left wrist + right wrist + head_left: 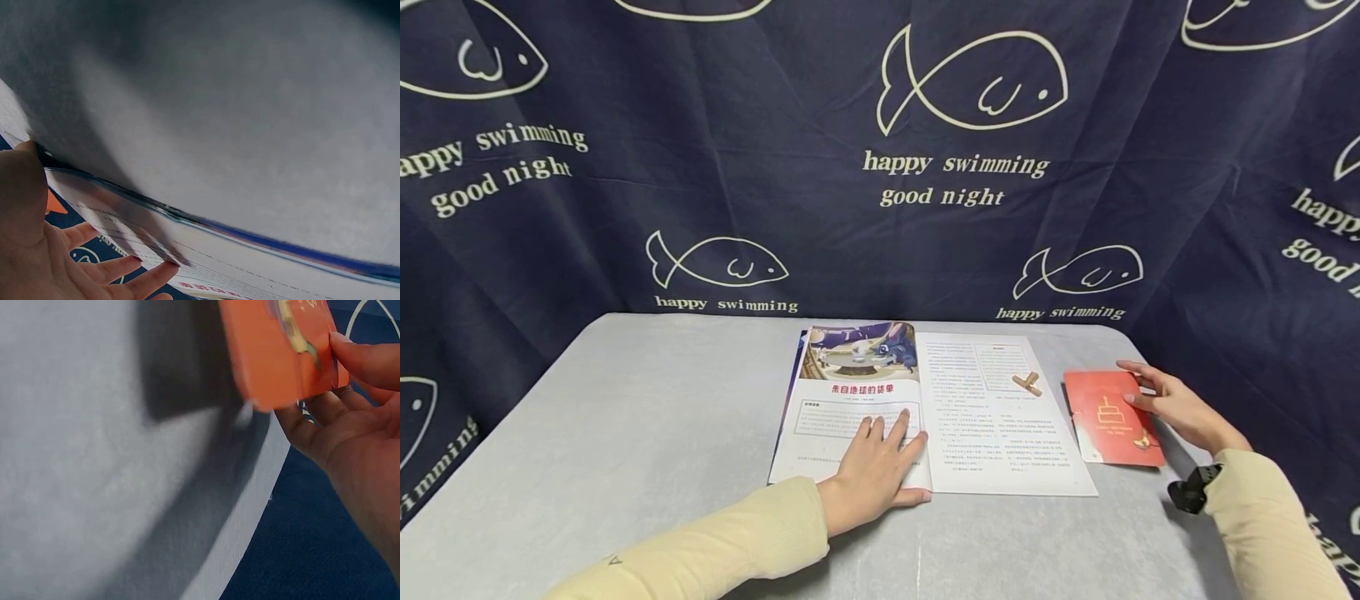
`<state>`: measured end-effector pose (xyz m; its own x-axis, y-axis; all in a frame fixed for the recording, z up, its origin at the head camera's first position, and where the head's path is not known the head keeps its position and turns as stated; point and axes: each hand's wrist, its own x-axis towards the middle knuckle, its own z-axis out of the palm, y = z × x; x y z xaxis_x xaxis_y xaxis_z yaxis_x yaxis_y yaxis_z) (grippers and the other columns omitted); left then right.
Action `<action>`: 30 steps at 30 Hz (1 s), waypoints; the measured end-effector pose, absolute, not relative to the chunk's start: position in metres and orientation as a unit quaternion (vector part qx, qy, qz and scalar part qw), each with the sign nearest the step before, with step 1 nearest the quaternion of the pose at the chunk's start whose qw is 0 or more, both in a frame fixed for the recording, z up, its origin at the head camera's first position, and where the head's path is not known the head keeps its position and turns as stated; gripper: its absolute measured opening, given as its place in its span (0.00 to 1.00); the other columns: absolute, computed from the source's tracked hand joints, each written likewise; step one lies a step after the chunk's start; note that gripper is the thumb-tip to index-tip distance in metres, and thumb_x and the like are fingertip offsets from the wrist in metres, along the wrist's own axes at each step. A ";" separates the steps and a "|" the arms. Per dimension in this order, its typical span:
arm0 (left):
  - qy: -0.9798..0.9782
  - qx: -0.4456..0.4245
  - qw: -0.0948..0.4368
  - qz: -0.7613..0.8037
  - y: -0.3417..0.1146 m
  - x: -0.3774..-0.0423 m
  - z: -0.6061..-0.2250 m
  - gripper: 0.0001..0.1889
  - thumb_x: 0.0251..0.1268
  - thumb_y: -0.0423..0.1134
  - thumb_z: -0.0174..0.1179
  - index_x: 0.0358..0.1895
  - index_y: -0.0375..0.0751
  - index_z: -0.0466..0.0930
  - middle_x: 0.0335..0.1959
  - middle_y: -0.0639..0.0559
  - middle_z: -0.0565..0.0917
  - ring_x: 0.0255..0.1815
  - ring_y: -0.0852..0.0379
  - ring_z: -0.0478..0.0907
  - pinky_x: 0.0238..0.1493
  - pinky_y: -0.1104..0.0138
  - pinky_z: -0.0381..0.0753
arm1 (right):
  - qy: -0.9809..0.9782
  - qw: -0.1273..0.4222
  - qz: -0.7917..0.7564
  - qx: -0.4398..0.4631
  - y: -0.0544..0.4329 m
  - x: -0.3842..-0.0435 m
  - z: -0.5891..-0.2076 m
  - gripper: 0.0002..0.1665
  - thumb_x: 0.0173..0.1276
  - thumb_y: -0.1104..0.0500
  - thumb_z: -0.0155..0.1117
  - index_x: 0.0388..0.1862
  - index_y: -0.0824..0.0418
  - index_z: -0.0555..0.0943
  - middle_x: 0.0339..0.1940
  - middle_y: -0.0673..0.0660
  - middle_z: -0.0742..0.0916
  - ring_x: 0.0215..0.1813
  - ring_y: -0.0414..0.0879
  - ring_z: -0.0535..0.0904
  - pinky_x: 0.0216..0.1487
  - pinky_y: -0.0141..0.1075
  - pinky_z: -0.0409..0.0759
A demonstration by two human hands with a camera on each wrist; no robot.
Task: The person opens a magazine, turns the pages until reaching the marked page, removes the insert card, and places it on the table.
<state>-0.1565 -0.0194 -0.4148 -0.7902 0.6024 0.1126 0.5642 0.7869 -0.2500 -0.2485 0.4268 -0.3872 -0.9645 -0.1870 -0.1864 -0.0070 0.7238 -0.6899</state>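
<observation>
An open magazine [1000, 450] lies on the table, with a colour picture and red Chinese title on its left page. My left hand [874, 471] rests on that left page near the fold, fingers spread and straight. In the left wrist view the same hand [75, 265] lies along the page edge. At the right, my right hand [1180, 408] pinches a red card [1112, 425] printed with a gold cake outline, thumb on its face. The right wrist view shows the card [281, 356] raised over the table, fingers of the right hand [362, 425] behind it.
The grey-covered table [625, 442] runs back to a dark blue curtain [820, 150] printed with white fish and words. A black wrist device [1193, 490] sits at the right sleeve. The table's right edge [262, 506] passes beneath the right hand.
</observation>
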 end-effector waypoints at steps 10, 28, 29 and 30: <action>-0.941 -0.310 0.092 0.099 -0.020 -0.156 -0.415 0.41 0.53 0.75 0.35 0.65 0.54 0.61 0.65 0.43 0.66 0.56 0.41 0.73 0.58 0.53 0.67 | 0.924 0.116 -0.364 -0.032 0.422 -0.251 -0.394 0.41 0.66 0.62 0.53 0.71 0.69 0.45 0.63 0.79 0.60 0.61 0.71 0.59 0.55 0.58 0.66; -0.942 -0.316 0.095 0.068 -0.022 -0.155 -0.418 0.40 0.55 0.73 0.36 0.65 0.52 0.60 0.65 0.41 0.66 0.56 0.40 0.72 0.59 0.53 0.67 | 0.937 0.086 -0.336 -0.028 0.418 -0.252 -0.401 0.40 0.65 0.58 0.55 0.68 0.74 0.51 0.62 0.77 0.66 0.57 0.65 0.69 0.40 0.35 0.75; -0.942 -0.317 0.093 0.059 -0.023 -0.155 -0.418 0.40 0.56 0.73 0.36 0.65 0.51 0.60 0.65 0.41 0.66 0.56 0.40 0.71 0.59 0.52 0.66 | 0.937 0.087 -0.336 -0.027 0.418 -0.252 -0.401 0.40 0.65 0.58 0.55 0.68 0.74 0.51 0.62 0.77 0.66 0.57 0.66 0.69 0.41 0.37 0.76; -0.942 -0.319 0.091 0.050 -0.024 -0.156 -0.418 0.39 0.56 0.73 0.36 0.65 0.51 0.60 0.65 0.41 0.66 0.57 0.40 0.71 0.59 0.52 0.66 | 0.937 0.089 -0.336 -0.026 0.417 -0.252 -0.401 0.40 0.65 0.58 0.55 0.68 0.74 0.50 0.62 0.77 0.66 0.58 0.66 0.68 0.43 0.40 0.76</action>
<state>-0.1556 -0.0236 -0.4175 -0.7797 0.6104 0.1396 0.5921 0.7913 -0.1527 -0.2523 0.4174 -0.4009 -0.9827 -0.1084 -0.1500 0.0117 0.7727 -0.6347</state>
